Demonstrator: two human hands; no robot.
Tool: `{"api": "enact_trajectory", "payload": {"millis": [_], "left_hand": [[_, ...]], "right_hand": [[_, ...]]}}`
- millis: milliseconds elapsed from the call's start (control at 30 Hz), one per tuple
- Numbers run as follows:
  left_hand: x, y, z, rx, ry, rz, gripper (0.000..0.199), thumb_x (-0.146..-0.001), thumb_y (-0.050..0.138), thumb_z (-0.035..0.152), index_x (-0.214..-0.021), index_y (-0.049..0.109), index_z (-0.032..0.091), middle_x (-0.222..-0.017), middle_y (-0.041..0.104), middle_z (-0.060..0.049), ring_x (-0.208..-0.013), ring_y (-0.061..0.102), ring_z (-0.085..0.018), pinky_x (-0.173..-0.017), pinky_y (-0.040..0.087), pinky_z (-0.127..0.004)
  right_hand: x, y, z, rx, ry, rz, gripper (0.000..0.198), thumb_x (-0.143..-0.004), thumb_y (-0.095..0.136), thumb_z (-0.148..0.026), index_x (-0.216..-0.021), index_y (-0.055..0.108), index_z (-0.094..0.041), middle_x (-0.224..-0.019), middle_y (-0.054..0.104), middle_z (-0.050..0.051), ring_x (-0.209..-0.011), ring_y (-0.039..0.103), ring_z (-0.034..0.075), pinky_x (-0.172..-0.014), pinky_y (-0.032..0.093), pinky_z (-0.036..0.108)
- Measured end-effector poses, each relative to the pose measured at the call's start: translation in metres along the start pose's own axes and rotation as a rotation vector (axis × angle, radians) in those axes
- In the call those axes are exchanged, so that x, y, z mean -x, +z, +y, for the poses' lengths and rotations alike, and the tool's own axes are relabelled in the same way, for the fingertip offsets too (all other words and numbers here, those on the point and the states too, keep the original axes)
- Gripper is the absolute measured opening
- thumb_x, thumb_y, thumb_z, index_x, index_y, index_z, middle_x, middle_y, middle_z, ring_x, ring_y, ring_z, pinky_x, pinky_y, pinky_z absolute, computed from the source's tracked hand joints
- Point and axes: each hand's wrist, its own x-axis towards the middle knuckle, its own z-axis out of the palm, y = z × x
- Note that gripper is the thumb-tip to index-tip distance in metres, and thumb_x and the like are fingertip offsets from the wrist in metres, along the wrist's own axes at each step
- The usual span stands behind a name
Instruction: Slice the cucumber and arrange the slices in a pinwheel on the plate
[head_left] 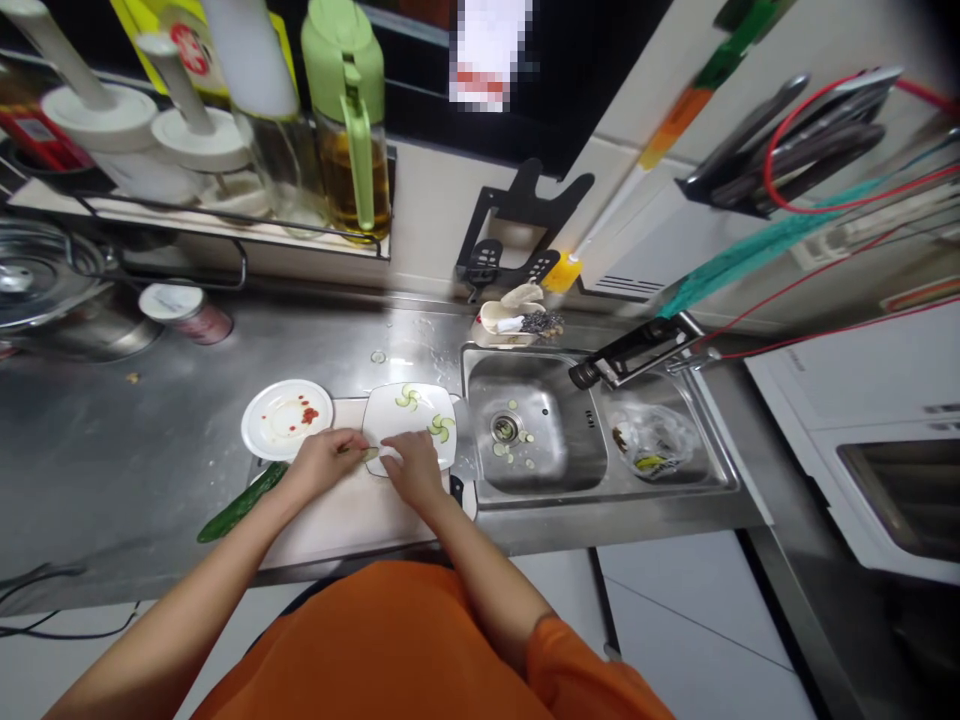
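Over the near left corner of a square white plate [401,399], my left hand [328,462] pinches a small pale-green cucumber slice [370,454] between thumb and fingertips. My right hand [414,468] lies across the front of the same plate, fingers curled together toward the slice; what they grip is too small to make out. Two fan-shaped groups of cucumber slices [407,398] are on the plate, one at the back and one at the right. The plate stands on a white cutting board [337,525]. A whole-looking cucumber [241,504] lies beside my left forearm.
A round white plate [259,425] with red bits sits behind my left hand. A knife [457,488] lies at the board's right edge, by the sink [570,470] holding loose slices. A plastic bag [656,440] fills the second basin. Bottles [349,130] line the shelf above.
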Motion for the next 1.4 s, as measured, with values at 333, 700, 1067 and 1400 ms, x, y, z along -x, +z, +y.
{"api": "enact_trajectory", "payload": {"millis": [333, 700, 1067, 1400], "left_hand": [[-0.016, 0.027, 0.012, 0.521, -0.410, -0.097, 0.045, -0.065, 0.064, 0.057, -0.080, 0.067, 0.015, -0.069, 0.067, -0.003, -0.053, 0.049, -0.010, -0.050, 0.034, -0.022], [-0.027, 0.041, 0.019, 0.888, -0.648, -0.194, 0.049, -0.050, 0.081, 0.032, -0.092, 0.066, 0.013, -0.056, 0.056, 0.003, -0.045, 0.042, -0.005, -0.042, 0.023, -0.019], [-0.034, 0.062, 0.022, 0.099, -0.222, -0.038, 0.016, -0.071, 0.063, 0.032, -0.080, 0.070, 0.020, -0.074, 0.070, -0.001, -0.070, 0.061, -0.016, -0.065, 0.042, -0.026], [-0.025, 0.070, 0.030, -0.298, 0.005, -0.078, 0.020, -0.082, 0.049, 0.024, -0.086, 0.069, 0.020, -0.088, 0.071, -0.006, -0.086, 0.062, -0.020, -0.074, 0.042, -0.029]], "right_hand": [[-0.001, -0.010, 0.012, -0.079, 0.102, 0.037, 0.015, -0.089, 0.058, -0.026, -0.091, 0.073, -0.024, -0.088, 0.072, -0.001, -0.093, 0.056, 0.016, -0.086, 0.035, 0.026], [0.005, -0.010, 0.023, -0.165, 0.150, 0.066, 0.016, -0.086, 0.059, -0.024, -0.080, 0.073, -0.022, -0.078, 0.072, -0.001, -0.082, 0.060, 0.014, -0.082, 0.038, 0.023], [0.010, 0.003, 0.031, -0.169, 0.516, 0.014, 0.016, -0.080, 0.056, -0.021, -0.079, 0.072, -0.021, -0.074, 0.071, 0.001, -0.072, 0.064, 0.014, -0.064, 0.040, 0.021], [0.012, 0.006, 0.023, 0.135, 0.490, -0.057, 0.012, -0.084, 0.055, -0.023, -0.091, 0.065, -0.023, -0.078, 0.068, 0.003, -0.080, 0.059, 0.019, -0.063, 0.032, 0.026]]}}
